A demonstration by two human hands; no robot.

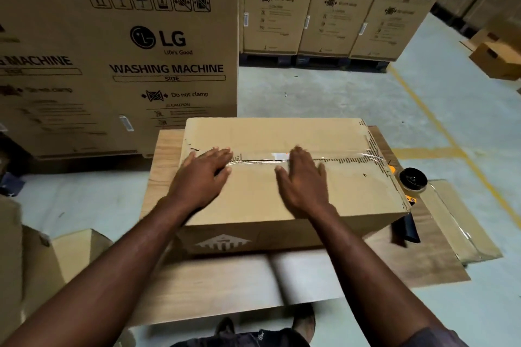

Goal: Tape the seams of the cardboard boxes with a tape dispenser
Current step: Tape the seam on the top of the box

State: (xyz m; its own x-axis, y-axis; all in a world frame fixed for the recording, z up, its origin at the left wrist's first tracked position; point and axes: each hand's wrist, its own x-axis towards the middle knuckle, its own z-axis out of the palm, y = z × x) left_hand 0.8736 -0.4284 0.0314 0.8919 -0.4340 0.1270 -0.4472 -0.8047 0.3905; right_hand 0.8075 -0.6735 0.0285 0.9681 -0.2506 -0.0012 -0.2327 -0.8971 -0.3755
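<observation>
A brown cardboard box (346, 194) lies on a low wooden board (214, 284) in front of me. Clear tape (262, 156) runs along its top centre seam and down over the right edge. My left hand (201, 177) lies flat on the box top with straight fingers touching the tape at the left. My right hand (303, 180) presses flat on the seam near the middle. The tape dispenser (412, 181), black and orange, lies on the board just right of the box, partly hidden by the box corner.
Tall LG washing machine cartons (118, 65) stand behind at left, with more cartons (335, 8) on pallets further back. A flattened cardboard sheet (462, 222) lies right of the board. Small boxes (496, 59) sit at far right and an open box (81, 251) at lower left. Yellow floor lines (439, 127) cross the concrete.
</observation>
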